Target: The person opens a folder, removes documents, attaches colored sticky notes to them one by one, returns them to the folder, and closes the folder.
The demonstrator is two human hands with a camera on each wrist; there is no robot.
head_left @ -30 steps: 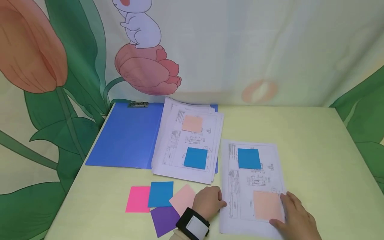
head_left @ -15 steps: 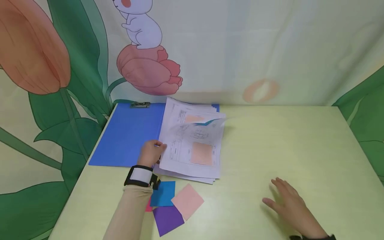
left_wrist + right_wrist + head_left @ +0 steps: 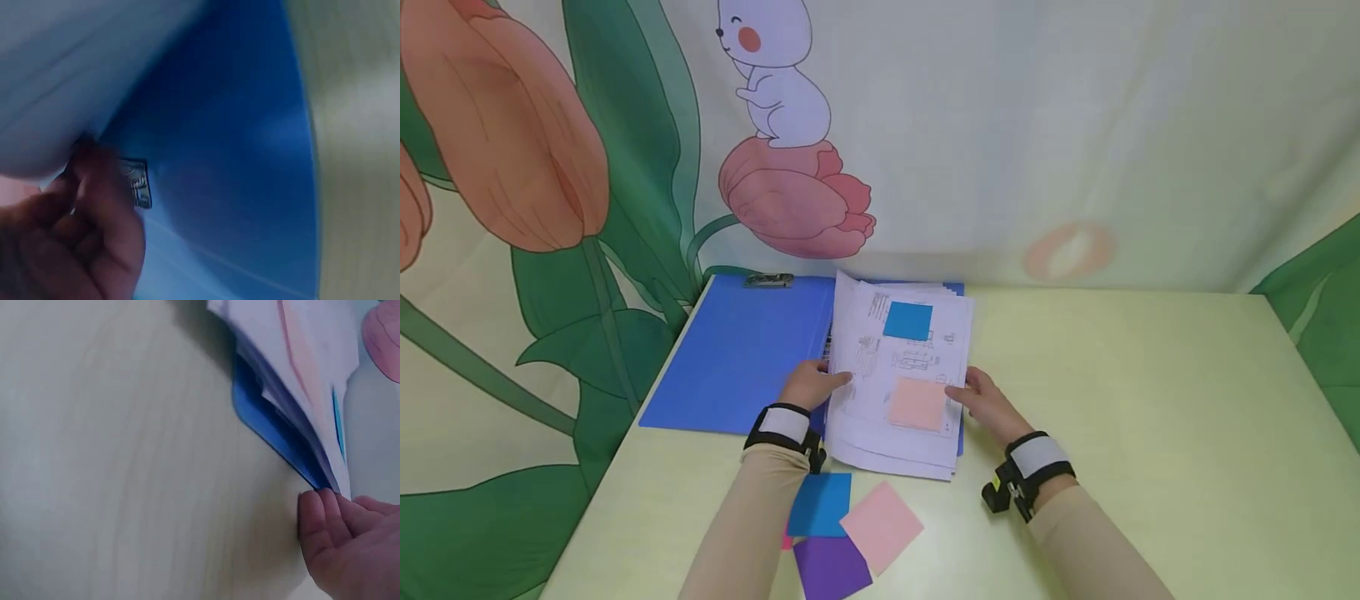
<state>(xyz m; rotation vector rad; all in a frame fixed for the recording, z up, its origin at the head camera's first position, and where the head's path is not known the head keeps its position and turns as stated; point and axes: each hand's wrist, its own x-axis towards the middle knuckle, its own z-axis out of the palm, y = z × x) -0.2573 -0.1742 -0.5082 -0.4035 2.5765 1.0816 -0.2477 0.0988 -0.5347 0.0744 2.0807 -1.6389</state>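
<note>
A stack of printed drawing sheets [image 3: 868,446] lies on the right half of an open blue folder [image 3: 730,358]. Its top sheet bears a blue sticky note [image 3: 908,320] above a pale pink sticky note [image 3: 917,403]. My left hand [image 3: 808,385] pinches the left edge of the papers, thumb on top; the left wrist view shows the fingers [image 3: 103,187] curled at that edge. On the opposite side, my right hand [image 3: 995,410] holds the right edge between thumb and fingers. In the right wrist view, the sheets' edges [image 3: 294,394] fan slightly apart above the folder.
Loose blue [image 3: 822,505], pink [image 3: 882,527] and purple [image 3: 832,568] square notes lie at the table's front, a bright pink one mostly hidden by the left sleeve. A metal clip [image 3: 768,281] sits atop the folder's left half. A printed curtain [image 3: 955,150] hangs behind the table.
The sheet with two notes, first on the table at right, went left onto the folder's stack in my left hand. My right hand moved from the bare table to the stack's right edge.
</note>
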